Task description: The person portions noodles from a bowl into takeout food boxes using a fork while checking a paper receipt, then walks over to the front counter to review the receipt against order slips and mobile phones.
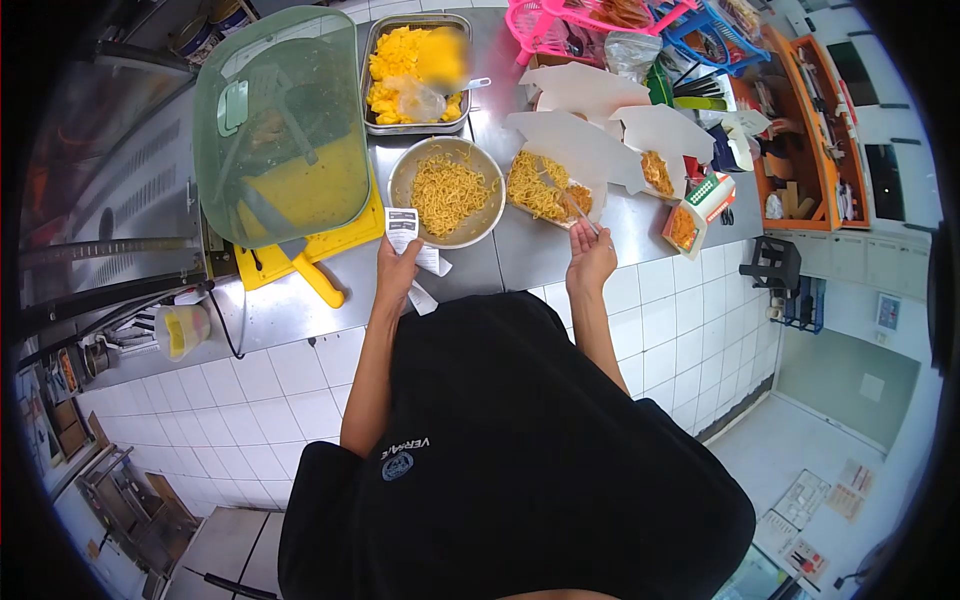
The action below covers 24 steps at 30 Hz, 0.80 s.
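Note:
My left hand (pixel 399 265) is closed on a printed paper slip (pixel 402 228) beside the metal bowl (pixel 397 180), which holds noodles (pixel 447 195). Between the fingers of my right hand (pixel 592 255) is a thin utensil (pixel 577 209), its far end over the food in an open paper box. That box holds noodles (pixel 535 185) and a fried piece (pixel 576 203), its white lid (pixel 560 140) folded back. Other open boxes with fried food (pixel 656 172) stand to the right, one with a green and red side (pixel 707 196).
A metal tray (pixel 415 128) of yellow food stands behind the bowl. At left a translucent green tub lid (pixel 285 120) lies over a yellow board (pixel 300 250) beside a yellow-handled knife (pixel 320 280). Pink (pixel 522 30) and blue (pixel 700 40) baskets are at the back right.

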Tool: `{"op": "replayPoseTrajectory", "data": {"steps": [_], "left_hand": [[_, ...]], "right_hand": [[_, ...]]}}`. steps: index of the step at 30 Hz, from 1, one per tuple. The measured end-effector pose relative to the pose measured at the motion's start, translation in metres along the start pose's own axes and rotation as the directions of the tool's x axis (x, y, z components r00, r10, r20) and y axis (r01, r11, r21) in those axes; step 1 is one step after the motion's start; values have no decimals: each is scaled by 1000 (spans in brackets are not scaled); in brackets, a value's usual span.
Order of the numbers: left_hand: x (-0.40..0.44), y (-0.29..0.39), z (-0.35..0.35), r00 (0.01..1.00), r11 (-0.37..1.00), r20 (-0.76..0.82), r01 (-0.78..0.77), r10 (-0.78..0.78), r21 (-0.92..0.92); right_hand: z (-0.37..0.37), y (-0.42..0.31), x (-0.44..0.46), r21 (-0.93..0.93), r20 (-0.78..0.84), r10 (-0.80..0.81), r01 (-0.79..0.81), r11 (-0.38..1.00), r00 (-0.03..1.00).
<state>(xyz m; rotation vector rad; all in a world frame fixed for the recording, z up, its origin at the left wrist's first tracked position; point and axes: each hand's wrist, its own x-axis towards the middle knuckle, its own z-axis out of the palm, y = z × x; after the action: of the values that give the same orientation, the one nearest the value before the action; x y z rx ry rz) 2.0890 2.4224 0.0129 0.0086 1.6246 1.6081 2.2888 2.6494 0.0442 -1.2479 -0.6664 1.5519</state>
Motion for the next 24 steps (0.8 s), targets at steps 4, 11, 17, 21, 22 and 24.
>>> {"op": "replayPoseTrajectory", "data": {"steps": [4, 11, 17, 21, 22, 24], "left_hand": [[1, 2, 0, 1000, 1000, 13, 4, -5, 29], [3, 1, -4, 1000, 997, -4, 14, -14, 73], [-1, 4, -4, 1000, 999, -19, -2, 3, 53], [1, 1, -4, 1000, 998, -6, -12, 13, 55], [2, 1, -4, 1000, 998, -10, -12, 13, 55], [3, 0, -7, 1000, 998, 6, 8, -8, 58]], "right_hand": [[0, -24, 8, -153, 74, -200, 209, 966, 977], [22, -79, 7, -547, 515, -306, 582, 602, 801], [22, -87, 6, -690, 529, -258, 587, 424, 808], [23, -46, 11, -603, 607, -237, 634, 484, 758], [29, -44, 12, -550, 604, -301, 659, 513, 738], [42, -52, 4, -514, 572, -408, 699, 498, 712]]}}
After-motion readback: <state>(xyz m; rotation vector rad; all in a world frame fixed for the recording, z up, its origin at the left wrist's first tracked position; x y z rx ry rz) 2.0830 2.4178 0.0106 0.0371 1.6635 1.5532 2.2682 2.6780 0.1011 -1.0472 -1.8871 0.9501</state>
